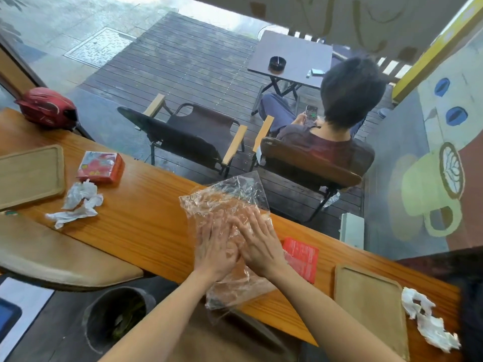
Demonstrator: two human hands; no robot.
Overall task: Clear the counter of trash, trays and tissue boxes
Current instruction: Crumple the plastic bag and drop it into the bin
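clear plastic bag (230, 205) mid-counter (146, 205), overhanging near edge | left hand (214, 246), right hand (258, 244) flat, fingers straight, pressing it | likely light, limp, slippery | best bunched at overhanging end

Beyond the glass in front of me, a person (339, 121) sits in a wooden-armed chair (313, 168) with their back to me, looking at a phone (311, 114). Beside it stands an empty matching chair (193, 137). A small folding table (290, 57) on the dark decking carries a black ashtray (277, 63). A red helmet (47, 107) rests at my far left.
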